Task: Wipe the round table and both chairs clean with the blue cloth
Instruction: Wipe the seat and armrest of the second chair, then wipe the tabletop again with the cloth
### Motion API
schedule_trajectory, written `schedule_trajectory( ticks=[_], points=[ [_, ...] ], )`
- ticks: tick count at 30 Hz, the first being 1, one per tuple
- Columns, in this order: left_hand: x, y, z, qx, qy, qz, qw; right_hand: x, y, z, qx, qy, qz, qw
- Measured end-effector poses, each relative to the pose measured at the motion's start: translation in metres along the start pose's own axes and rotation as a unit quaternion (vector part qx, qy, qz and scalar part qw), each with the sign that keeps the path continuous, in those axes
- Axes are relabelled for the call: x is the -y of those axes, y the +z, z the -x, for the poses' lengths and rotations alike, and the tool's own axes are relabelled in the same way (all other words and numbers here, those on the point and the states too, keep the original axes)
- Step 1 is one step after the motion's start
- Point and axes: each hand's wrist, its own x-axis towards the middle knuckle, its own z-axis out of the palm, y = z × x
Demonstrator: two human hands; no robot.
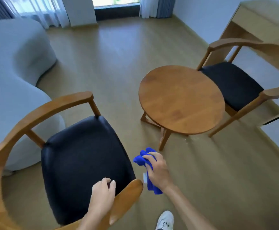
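Here, right hand grips the bunched blue cloth in the air, just right of the near chair | left hand loosely curled over that chair's black seat, holding nothing | round table beyond | far chair behind the table

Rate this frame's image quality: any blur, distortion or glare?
Head view: wide-angle bending bows the far chair and desk; edges smear; window blown out; soft sheen on the round table; blue cloth in the right hand stays fairly sharp.
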Motion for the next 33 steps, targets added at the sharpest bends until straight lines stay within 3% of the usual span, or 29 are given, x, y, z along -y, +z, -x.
schedule_trajectory(
  ticks=[2, 4, 7, 9, 12, 17, 20, 27, 28, 30, 32, 33],
  points=[
    [-0.07, 0.007, 0.008, 0.078, -0.04, 0.194, 0.977, 0.001, -0.034, -0.002, -0.031, -0.006, -0.088, 0.996],
    [-0.132, 0.016, 0.018, 0.138, -0.046, 0.343, 0.928, 0.004, -0.071, -0.004, -0.04, -0.015, -0.155, 0.987],
    [-0.205, 0.023, 0.027, 0.214, -0.019, 0.474, 0.854, -0.002, -0.123, -0.016, -0.033, -0.024, -0.197, 0.98],
    [-0.248, 0.026, 0.033, 0.237, 0.016, 0.493, 0.837, -0.012, -0.155, -0.03, -0.034, -0.015, -0.212, 0.976],
    [-0.305, 0.034, 0.033, 0.194, 0.075, 0.481, 0.852, -0.027, -0.196, -0.055, -0.028, -0.02, -0.211, 0.977],
    [-0.368, 0.041, 0.007, 0.154, 0.078, 0.489, 0.855, -0.054, -0.244, -0.096, -0.067, -0.083, -0.108, 0.988],
    [-0.401, 0.041, -0.024, 0.135, 0.076, 0.504, 0.85, -0.077, -0.256, -0.127, -0.081, -0.062, -0.046, 0.994],
    [-0.461, 0.069, -0.126, 0.241, 0.007, 0.544, 0.804, -0.147, -0.239, -0.233, -0.002, 0.031, -0.025, 0.999],
    [-0.464, 0.074, -0.141, 0.249, 0.011, 0.525, 0.814, -0.162, -0.235, -0.247, 0.001, 0.04, -0.029, 0.999],
    [-0.466, 0.085, -0.174, 0.212, 0.043, 0.42, 0.881, -0.195, -0.224, -0.272, -0.004, 0.044, -0.017, 0.999],
    [-0.454, 0.098, -0.211, 0.105, 0.085, 0.23, 0.964, -0.224, -0.208, -0.293, -0.006, 0.041, 0.015, 0.999],
    [-0.445, 0.106, -0.229, 0.052, 0.098, 0.119, 0.987, -0.238, -0.199, -0.303, -0.003, 0.039, 0.037, 0.999]
  ],
)
